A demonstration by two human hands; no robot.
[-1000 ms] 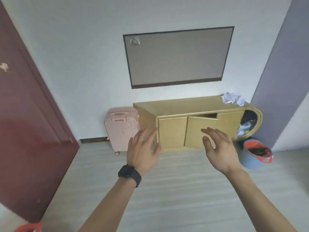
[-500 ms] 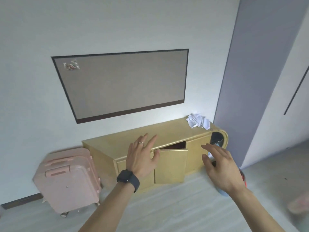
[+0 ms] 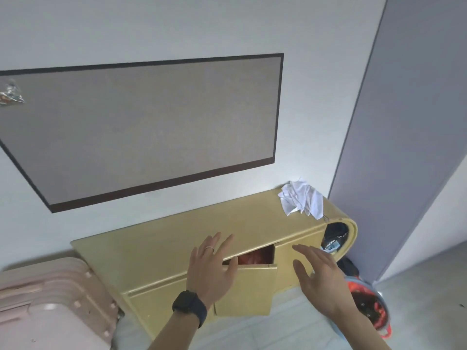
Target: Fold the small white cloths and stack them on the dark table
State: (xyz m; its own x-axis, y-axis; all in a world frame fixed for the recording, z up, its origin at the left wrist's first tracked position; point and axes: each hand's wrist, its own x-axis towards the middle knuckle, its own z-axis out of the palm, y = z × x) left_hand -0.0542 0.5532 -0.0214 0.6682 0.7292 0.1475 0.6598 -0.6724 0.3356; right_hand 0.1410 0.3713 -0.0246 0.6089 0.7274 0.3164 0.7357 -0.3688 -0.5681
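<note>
Your left hand (image 3: 211,271) and right hand (image 3: 321,276) hang spread wide, holding nothing. The crumpled white cloths (image 3: 302,198) lie at the back right corner of the yellow cabinet (image 3: 177,243) top. Reach right past the ajar door (image 3: 249,289) and gather the whole heap so none drops.

No readable text or numbers.
Pale marks on the dark item (image 3: 334,236) in the cabinet (image 3: 164,251) end nook are too blurred to read. Wristwatch (image 3: 189,305) face dark, wall board (image 3: 151,127) plain, small packet (image 3: 10,93) pinned on it illegible.
</note>
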